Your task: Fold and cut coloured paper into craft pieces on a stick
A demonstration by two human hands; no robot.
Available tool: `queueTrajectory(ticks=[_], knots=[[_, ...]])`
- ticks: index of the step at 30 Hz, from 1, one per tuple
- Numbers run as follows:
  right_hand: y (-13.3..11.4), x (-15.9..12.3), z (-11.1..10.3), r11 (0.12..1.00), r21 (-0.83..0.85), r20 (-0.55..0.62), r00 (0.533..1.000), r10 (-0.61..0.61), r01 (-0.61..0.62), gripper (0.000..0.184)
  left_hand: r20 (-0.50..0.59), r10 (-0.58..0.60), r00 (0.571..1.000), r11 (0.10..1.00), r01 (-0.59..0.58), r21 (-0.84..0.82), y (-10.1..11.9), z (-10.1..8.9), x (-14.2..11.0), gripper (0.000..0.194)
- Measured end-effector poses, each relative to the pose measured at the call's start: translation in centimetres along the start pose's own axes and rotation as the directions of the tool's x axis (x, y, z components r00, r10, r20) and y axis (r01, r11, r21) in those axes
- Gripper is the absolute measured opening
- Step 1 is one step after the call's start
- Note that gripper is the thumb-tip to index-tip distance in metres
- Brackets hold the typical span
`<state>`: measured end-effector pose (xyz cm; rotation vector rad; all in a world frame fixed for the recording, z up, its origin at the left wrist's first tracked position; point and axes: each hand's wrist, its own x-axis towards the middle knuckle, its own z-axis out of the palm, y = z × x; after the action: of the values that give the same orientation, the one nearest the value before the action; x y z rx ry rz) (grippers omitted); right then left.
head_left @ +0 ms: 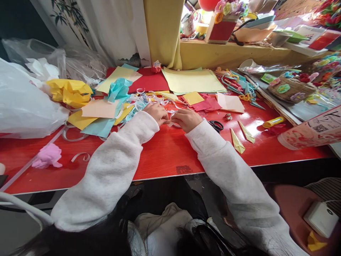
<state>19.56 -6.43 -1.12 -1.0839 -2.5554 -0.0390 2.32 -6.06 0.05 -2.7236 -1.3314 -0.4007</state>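
My left hand (157, 113) and my right hand (186, 119) meet over the middle of the red table. Both have their fingers closed in a pinch on a thin white paper strip (173, 114), which curves up in a small loop by the right fingertips. Most of what lies between the fingertips is hidden. Curled white strips (141, 105) lie in a heap behind and left of my left hand. Black-handled scissors (216, 125) rest just right of my right wrist, partly under the sleeve. Further right are two folded pale yellow paper pieces (237, 141).
Coloured paper sheets (194, 80) cover the back of the table. Left are crumpled yellow paper (69, 93), a pink crumpled piece (47, 156) and a white plastic bag (26, 103). A glue stick (273, 122), a lying paper cup (311, 129) and a flower-trimmed basket (291, 89) are at right.
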Motion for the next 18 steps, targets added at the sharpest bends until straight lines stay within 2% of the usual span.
queueTrajectory(ticks=[4,10,14,16,18], knots=[[-0.05,0.02,0.01,1.0,-0.013,-0.016,1.0,0.002,-0.002,0.026,0.027,-0.014,1.0,1.0,0.014,-0.009,0.05,-0.12,-0.02,0.02],[0.06,-0.02,-0.21,1.0,0.0,0.026,0.999,0.03,-0.03,0.026,-0.052,0.015,0.999,0.999,-0.013,0.031,-0.21,0.03,-0.2,0.02],[0.03,-0.14,-0.08,0.998,0.008,-0.011,0.998,0.062,-0.062,0.025,-0.073,0.022,0.997,0.998,-0.018,0.065,-0.38,0.1,-0.27,0.021],[-0.08,-0.13,0.03,0.994,0.05,-0.018,0.995,0.096,-0.095,0.025,-0.085,0.032,0.996,0.995,-0.024,0.096,-0.32,-0.06,-0.3,0.023],[-0.16,-0.1,0.09,0.98,0.115,-0.034,0.986,0.164,-0.159,0.024,-0.149,0.04,0.988,0.991,-0.021,0.131,-0.08,-0.44,-0.37,0.026]])
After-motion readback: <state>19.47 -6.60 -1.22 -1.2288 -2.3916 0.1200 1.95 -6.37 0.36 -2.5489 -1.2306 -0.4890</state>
